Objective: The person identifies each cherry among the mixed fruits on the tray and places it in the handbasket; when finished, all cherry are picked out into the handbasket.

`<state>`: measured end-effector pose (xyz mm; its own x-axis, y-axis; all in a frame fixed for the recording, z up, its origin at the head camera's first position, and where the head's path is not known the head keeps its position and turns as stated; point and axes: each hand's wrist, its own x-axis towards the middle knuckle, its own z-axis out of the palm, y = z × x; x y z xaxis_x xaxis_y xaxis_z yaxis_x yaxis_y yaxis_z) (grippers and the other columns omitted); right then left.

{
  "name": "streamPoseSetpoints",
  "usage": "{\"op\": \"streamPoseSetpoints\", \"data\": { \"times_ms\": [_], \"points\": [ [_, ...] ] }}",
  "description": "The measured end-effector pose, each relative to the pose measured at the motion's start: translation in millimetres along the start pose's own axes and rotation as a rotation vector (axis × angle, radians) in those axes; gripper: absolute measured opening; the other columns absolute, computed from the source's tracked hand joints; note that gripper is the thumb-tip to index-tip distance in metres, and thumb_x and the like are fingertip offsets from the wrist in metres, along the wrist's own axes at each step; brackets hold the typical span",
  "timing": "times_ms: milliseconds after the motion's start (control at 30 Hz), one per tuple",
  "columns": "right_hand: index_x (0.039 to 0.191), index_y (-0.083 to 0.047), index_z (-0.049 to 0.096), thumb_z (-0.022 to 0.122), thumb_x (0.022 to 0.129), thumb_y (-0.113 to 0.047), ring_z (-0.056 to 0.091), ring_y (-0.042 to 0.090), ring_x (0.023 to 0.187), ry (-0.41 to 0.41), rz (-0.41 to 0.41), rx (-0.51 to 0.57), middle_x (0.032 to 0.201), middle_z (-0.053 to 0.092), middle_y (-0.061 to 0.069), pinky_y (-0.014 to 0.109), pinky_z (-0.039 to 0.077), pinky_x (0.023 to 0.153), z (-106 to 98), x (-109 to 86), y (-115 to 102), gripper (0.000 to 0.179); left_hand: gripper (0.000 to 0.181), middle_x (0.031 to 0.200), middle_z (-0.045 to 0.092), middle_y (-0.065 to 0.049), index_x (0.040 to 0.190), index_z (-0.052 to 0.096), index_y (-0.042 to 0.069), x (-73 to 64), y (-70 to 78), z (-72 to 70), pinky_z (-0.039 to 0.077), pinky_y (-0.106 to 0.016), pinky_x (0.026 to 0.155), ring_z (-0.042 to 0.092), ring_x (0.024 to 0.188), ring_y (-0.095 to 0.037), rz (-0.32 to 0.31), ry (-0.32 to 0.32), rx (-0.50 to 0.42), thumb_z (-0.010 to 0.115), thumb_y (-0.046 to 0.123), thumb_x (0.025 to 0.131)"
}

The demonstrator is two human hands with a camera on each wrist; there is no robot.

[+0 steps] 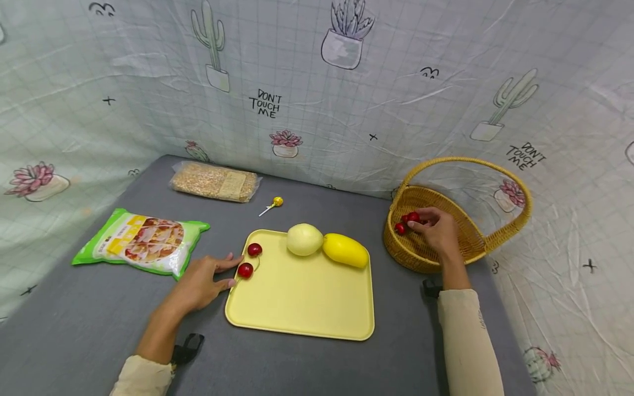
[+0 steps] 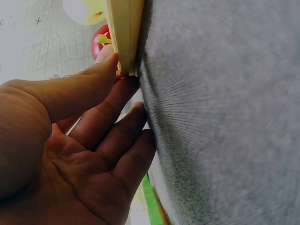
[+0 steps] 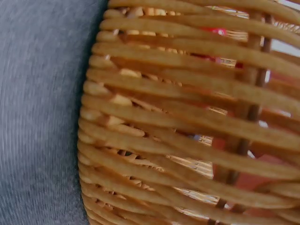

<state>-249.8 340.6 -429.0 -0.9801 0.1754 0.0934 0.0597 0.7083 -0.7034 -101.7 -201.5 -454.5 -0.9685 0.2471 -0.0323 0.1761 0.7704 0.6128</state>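
My left hand (image 1: 203, 281) is at the left rim of a yellow tray (image 1: 302, 300). Its thumb and fingertips touch the rim, the fingers nearly straight. Two red cherries (image 1: 245, 270) joined by a stem lie on the tray beside these fingertips. A pale yellow round fruit (image 1: 304, 240) and a longer yellow fruit (image 1: 345, 250) sit along the tray's far side. Inside a wicker basket (image 1: 413, 258), my right hand (image 1: 438, 231) pinches small red fruit (image 1: 413, 217) between thumb and fingers; their exact kind is unclear. In the right wrist view, the basket's woven wall (image 3: 187, 103) mostly hides that hand.
A green food bag (image 1: 143, 242) lies left of the tray. Farther back are a clear pack of grains (image 1: 213, 181) and a yellow lollipop (image 1: 277, 202). The basket's tall handle (image 1: 520, 214) arches behind and right of my right hand. A printed cloth hangs behind the table.
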Motion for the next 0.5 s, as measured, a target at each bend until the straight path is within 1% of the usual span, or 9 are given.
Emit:
{"op": "streamPoseSetpoints", "data": {
  "times_ms": [167, 267, 367, 433, 500],
  "points": [
    [0.129, -0.007, 0.074, 0.087, 0.091, -0.023, 0.064, 0.026, 0.107, -0.013, 0.064, 0.018, 0.128, 0.075, 0.020, 0.032, 0.049, 0.086, -0.1, -1.6, -2.3, 0.043, 0.054, 0.148, 0.058, -0.028, 0.145, 0.067, 0.012, 0.0, 0.2, 0.3, 0.043, -0.070, 0.111, 0.049, 0.143, -0.054, -0.007, 0.002, -0.003, 0.081, 0.012, 0.093],
    [0.127, -0.005, 0.075, 0.088, 0.089, -0.020, 0.065, 0.033, 0.116, -0.024, 0.084, 0.007, 0.128, 0.074, 0.022, 0.039, 0.050, 0.094, 0.6, -2.5, -1.3, 0.043, 0.054, 0.148, 0.058, -0.028, 0.145, 0.067, 0.012, 0.0, 0.0, 0.5, 0.044, -0.070, 0.111, 0.050, 0.143, -0.053, -0.006, -0.001, -0.004, 0.081, 0.012, 0.093],
    [0.125, -0.004, 0.076, 0.090, 0.087, -0.017, 0.063, 0.038, 0.119, -0.036, 0.095, -0.009, 0.126, 0.074, 0.023, 0.048, 0.051, 0.099, 1.3, -3.2, 0.6, 0.043, 0.054, 0.148, 0.058, -0.029, 0.145, 0.067, 0.011, -0.1, -0.3, 0.6, 0.043, -0.070, 0.111, 0.050, 0.143, -0.053, -0.005, 0.001, -0.002, 0.082, 0.012, 0.093],
    [0.124, -0.003, 0.076, 0.090, 0.087, -0.016, 0.059, 0.040, 0.123, -0.045, 0.098, -0.016, 0.125, 0.073, 0.024, 0.053, 0.047, 0.106, 1.7, -3.0, 2.1, 0.042, 0.053, 0.148, 0.058, -0.028, 0.145, 0.067, 0.011, -0.3, -0.2, 0.8, 0.043, -0.070, 0.112, 0.050, 0.143, -0.053, -0.006, 0.003, -0.003, 0.081, 0.013, 0.093],
    [0.124, -0.003, 0.076, 0.090, 0.086, -0.014, 0.058, 0.041, 0.125, -0.055, 0.095, -0.022, 0.125, 0.073, 0.025, 0.057, 0.046, 0.109, 1.9, -2.9, 3.4, 0.042, 0.053, 0.148, 0.058, -0.029, 0.144, 0.068, 0.011, -0.5, -0.1, 1.0, 0.043, -0.070, 0.112, 0.050, 0.143, -0.053, -0.004, 0.008, -0.011, 0.081, 0.012, 0.093]
  ]
}}
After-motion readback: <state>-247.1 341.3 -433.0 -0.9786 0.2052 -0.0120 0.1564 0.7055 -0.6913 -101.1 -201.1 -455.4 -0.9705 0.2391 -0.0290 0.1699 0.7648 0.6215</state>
